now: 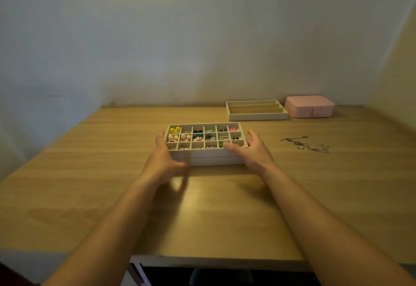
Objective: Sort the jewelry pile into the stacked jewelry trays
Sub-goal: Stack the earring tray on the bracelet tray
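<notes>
Both forearms bare, extended forward. Left hand (162,157) and right hand (255,152) palms facing inward, fingers (254,136) nearly straight. Thumbs point toward each other; left thumb blurred.

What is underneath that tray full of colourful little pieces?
At least one more white tray sits stacked directly under the top tray. Only its front wall shows; whatever lies inside it is covered.
</notes>
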`<state>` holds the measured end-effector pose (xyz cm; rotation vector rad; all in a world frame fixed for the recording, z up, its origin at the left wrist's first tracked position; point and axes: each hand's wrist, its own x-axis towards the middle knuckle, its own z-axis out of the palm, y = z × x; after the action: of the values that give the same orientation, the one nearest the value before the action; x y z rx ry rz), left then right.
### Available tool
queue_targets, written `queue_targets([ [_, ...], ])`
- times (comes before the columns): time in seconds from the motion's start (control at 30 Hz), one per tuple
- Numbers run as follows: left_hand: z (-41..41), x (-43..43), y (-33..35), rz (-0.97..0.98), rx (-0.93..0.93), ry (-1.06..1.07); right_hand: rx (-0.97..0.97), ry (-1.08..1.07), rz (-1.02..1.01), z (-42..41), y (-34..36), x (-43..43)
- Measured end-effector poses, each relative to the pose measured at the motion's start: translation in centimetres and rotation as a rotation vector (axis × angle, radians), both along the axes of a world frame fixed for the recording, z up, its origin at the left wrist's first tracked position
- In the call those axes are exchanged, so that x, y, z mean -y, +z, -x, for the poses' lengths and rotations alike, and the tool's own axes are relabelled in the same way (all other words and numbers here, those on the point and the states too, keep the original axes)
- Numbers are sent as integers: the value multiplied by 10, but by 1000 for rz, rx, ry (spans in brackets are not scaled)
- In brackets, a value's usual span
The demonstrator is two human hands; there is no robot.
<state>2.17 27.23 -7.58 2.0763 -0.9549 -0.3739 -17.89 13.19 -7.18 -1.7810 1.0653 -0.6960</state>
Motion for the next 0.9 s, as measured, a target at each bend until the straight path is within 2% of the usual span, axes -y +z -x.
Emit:
queue_targets([
  [0.1,-29,14,-3,-52,90,61,-132,100,97,-25,0,18],
  [0.23,-69,41,-2,-94,111,79,-211,98,189,-65,-4,48],
  [0.3,-80,47,0,-131,91,114,-173,142,148,-73,-5,58],
  [0.37,-80,52,4,-141,185,172,-83,176,74,-72,-2,66],
  [0.43,-64,63,15,-50,333,182,-26,124,64,-62,4,78],
  [0.53,-24,96,36,126,392,102,46,-10,66,-35,9,109],
  [0.7,41,184,51,226,249,-64,20,-190,113,10,13,171],
  [0.8,65,236,43,142,62,-108,26,-235,116,25,13,201],
  [0.9,66,273,29,21,40,-31,21,-212,63,26,9,224],
])
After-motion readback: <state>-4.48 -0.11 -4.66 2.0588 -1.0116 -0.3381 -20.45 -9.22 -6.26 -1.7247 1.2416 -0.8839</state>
